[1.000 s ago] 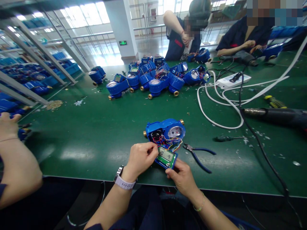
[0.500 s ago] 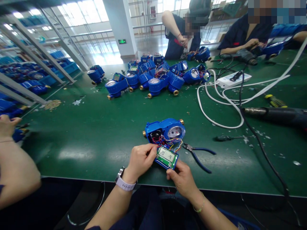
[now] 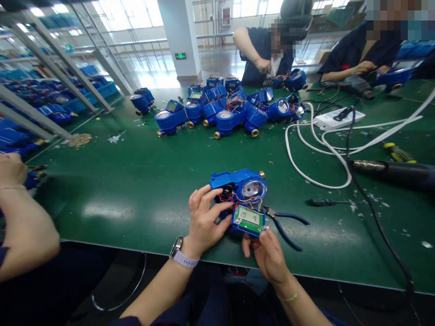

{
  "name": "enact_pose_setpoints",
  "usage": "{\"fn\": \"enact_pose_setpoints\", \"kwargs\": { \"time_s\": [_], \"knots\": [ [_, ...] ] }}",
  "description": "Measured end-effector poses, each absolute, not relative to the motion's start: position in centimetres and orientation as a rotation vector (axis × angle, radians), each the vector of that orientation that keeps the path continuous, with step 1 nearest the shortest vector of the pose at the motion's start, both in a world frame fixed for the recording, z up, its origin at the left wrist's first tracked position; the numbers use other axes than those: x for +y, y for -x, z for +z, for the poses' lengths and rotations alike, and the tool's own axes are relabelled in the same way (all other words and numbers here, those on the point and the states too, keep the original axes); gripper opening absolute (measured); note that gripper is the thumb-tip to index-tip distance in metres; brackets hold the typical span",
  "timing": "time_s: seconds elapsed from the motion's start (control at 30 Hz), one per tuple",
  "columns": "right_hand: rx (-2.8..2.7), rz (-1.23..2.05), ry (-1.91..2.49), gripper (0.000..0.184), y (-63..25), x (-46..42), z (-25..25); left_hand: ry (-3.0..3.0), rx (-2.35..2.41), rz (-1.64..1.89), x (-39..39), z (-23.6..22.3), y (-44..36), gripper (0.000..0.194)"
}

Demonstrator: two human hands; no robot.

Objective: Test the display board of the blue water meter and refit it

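Observation:
A blue water meter [image 3: 238, 177] with a round clear dial and brass ends lies in front of me, its side compartment uncovered. Thin coloured wires run from it to an LCD display board [image 3: 249, 217] in a blue frame, tilted toward me. My left hand [image 3: 208, 222] has its fingers spread, the upper ones at the meter's compartment edge and the thumb side close to the board's left edge. With thumb and fingers, my right hand [image 3: 270, 256] grips the board's lower right corner. Blue-handled cutting pliers [image 3: 287, 222] lie open just right of the board.
Several blue meters [image 3: 217, 108] are clustered at the back. To the right lie a screwdriver [image 3: 326, 202], a heat gun [image 3: 390, 172], a white power strip [image 3: 340, 117] and looping cables. Co-workers sit across the table; another person's arm [image 3: 27, 226] is at left.
My left hand has gone from pinching the board's corner to spread fingers over the meter. The board is turned more level, with my right hand still at its lower right. The view has shifted slightly.

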State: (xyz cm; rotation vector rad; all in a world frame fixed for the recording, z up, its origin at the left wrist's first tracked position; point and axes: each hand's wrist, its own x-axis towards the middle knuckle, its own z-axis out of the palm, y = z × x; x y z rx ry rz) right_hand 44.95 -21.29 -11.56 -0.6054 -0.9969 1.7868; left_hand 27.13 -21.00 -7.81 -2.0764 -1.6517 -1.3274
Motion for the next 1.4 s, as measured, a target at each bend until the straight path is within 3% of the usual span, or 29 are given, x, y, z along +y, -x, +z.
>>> {"fn": "enact_pose_setpoints", "kwargs": {
  "time_s": [0.23,0.6,1.1,1.4],
  "knots": [
    [-0.676,1.972,0.598,0.039,-45.4,-20.6,-9.9,2.111,-1.587,-1.331,-19.2,-6.7,-28.4,0.005],
    [-0.402,2.087,0.567,0.032,-46.0,-20.2,-10.0,2.12,-1.582,-1.315,-18.6,-7.3,-29.5,0.012],
    [-0.333,2.148,0.566,0.032,-46.1,-20.1,-9.9,2.09,-1.596,-1.352,-18.4,-7.3,-29.9,0.013],
    [-0.496,2.113,0.599,0.037,-45.4,-20.5,-9.4,2.125,-1.618,-1.371,-18.5,-7.8,-29.4,0.004]
  ]
}}
